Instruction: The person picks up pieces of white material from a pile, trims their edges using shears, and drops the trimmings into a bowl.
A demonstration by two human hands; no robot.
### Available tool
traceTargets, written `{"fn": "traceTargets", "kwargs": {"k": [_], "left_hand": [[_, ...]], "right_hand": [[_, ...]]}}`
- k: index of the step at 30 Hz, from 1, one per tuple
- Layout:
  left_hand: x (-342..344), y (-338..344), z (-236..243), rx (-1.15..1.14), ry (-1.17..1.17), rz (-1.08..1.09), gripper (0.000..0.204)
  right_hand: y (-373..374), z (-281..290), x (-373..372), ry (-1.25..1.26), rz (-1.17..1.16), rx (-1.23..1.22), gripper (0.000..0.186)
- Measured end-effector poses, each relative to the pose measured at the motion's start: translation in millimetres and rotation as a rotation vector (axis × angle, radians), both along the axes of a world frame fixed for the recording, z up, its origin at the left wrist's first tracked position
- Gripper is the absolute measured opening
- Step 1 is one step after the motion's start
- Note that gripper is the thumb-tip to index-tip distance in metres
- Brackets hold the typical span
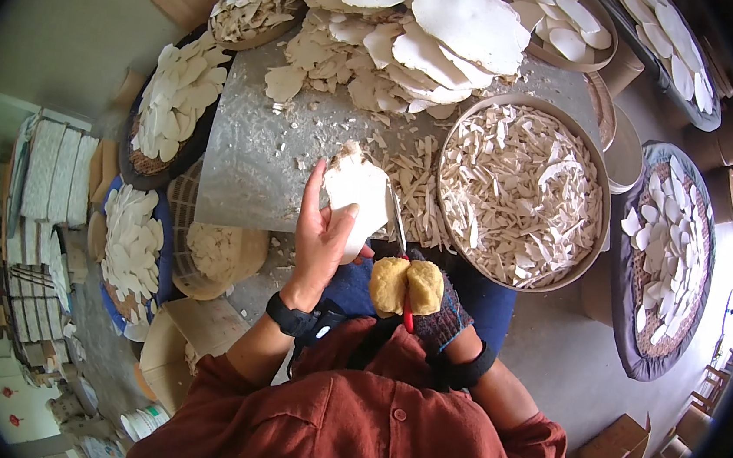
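My left hand (320, 242) holds a flat white slice (356, 195) upright, thumb across its face. The slice has a rough brownish top edge; I cannot tell what it is made of. In a dark knitted glove, my right hand (451, 313) grips a pair of scissors (399, 223) with red handles and thick yellow foam padding (407, 287). The scissors' blades point away from me, close along the slice's right edge; whether they touch it is unclear. Beyond, a large heap of similar white slices (426, 47) lies on the grey metal table (242, 157).
A round tray (606, 206) full of cut white strips stands at the table's right. Loose strips (419, 181) lie beside it. Slice-covered round trays (665, 255) flank the table on both sides. A woven basket (180, 213) and a cardboard box (165, 355) stand at left.
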State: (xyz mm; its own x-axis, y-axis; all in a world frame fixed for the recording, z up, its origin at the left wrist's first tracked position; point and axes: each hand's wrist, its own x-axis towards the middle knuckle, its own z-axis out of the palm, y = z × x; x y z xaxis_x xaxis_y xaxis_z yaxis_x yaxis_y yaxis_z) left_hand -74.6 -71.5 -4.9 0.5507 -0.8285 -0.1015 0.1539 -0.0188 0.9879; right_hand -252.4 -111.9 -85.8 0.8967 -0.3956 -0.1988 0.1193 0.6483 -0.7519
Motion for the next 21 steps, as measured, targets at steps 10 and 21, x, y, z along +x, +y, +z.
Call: {"fn": "traceTargets", "kwargs": {"k": [10,21], "left_hand": [[19,6,4,0.206,0.078,-0.141,0.07],[29,8,11,0.29,0.085,-0.323,0.068]], "right_hand": [[8,-4,-3,-0.032,-0.046,-0.085,0.041],[11,-7,3,-0.238,-0.091,0.394,0.035]]}}
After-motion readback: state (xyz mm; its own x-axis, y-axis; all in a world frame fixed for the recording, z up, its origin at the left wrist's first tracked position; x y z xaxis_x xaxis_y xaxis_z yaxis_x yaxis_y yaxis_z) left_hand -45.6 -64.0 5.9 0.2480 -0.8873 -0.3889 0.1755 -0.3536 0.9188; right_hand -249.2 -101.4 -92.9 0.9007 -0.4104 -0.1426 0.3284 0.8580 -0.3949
